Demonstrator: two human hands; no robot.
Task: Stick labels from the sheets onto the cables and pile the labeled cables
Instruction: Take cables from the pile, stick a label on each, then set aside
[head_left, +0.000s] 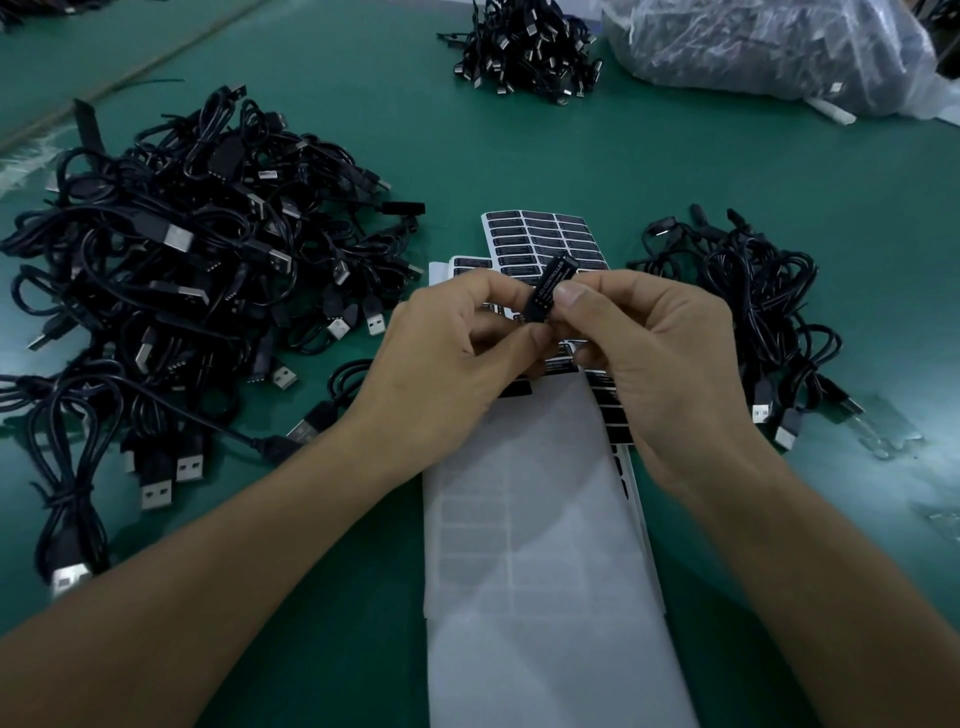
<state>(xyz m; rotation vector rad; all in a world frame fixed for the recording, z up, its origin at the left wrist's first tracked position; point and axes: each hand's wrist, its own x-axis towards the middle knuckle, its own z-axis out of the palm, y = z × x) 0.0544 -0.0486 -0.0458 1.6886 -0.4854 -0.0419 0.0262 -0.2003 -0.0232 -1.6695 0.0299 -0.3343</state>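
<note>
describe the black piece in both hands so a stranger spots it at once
On the green table lie white sheets of black labels. Over them the left hand and right hand pinch a small black rectangular block. Alone among the black cables, it is lifted and shows white lettering.

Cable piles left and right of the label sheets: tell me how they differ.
The left pile is much bigger than the right pile. The left pile sprawls wide in a loose tangle; the right pile is a compact heap. Many silver USB plugs show across the left pile; the right pile shows only a few, at its near edge. Both are black cables lying on the green table.
</note>
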